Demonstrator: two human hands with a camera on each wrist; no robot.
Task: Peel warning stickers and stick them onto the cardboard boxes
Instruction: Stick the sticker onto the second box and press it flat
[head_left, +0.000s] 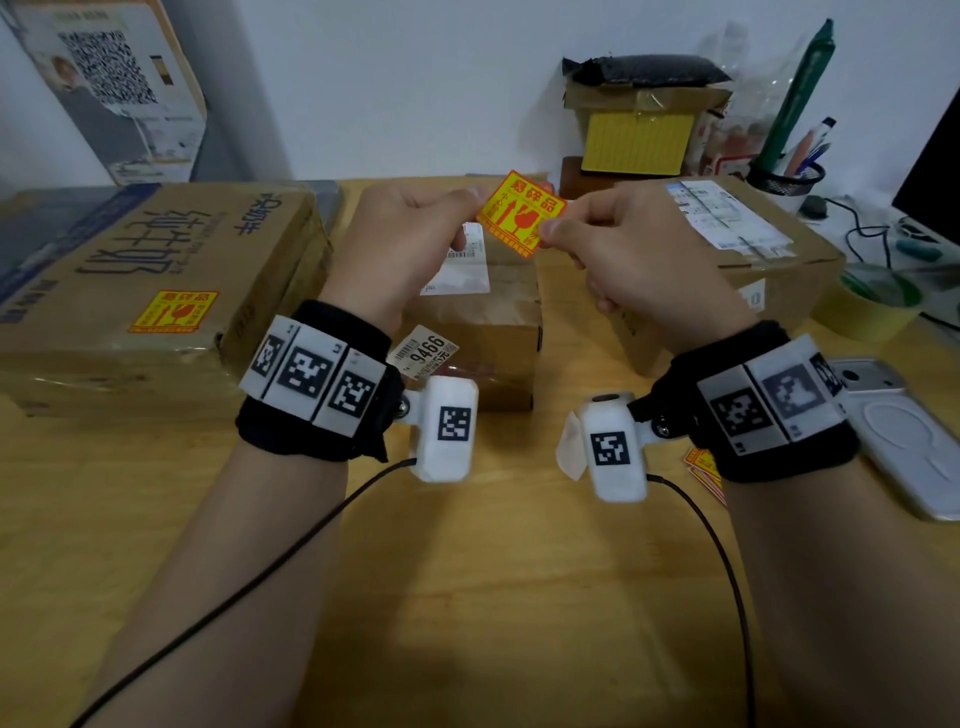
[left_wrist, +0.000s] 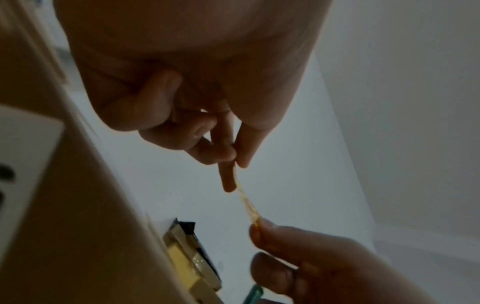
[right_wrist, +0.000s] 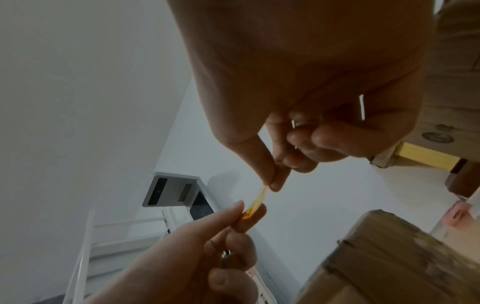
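A yellow and red warning sticker (head_left: 522, 213) is held in the air above the small middle cardboard box (head_left: 483, 322). My left hand (head_left: 467, 218) pinches its left edge and my right hand (head_left: 555, 231) pinches its lower right corner. In the wrist views the sticker (left_wrist: 246, 201) (right_wrist: 257, 202) shows edge-on between the left hand (left_wrist: 235, 162) and the right hand (right_wrist: 271, 185). The large box (head_left: 156, 249) on the left carries a stuck sticker (head_left: 174, 310). A third box (head_left: 753, 244) stands on the right. Spare stickers (head_left: 704, 467) lie under my right wrist.
A phone (head_left: 904, 436) lies at the right edge of the wooden table (head_left: 467, 597), with a tape roll (head_left: 872, 306) behind it. A pen holder (head_left: 784, 176), a monitor (head_left: 935, 171) and stacked boxes (head_left: 639, 119) stand at the back. A white paper scrap (head_left: 569, 452) lies by my right wrist.
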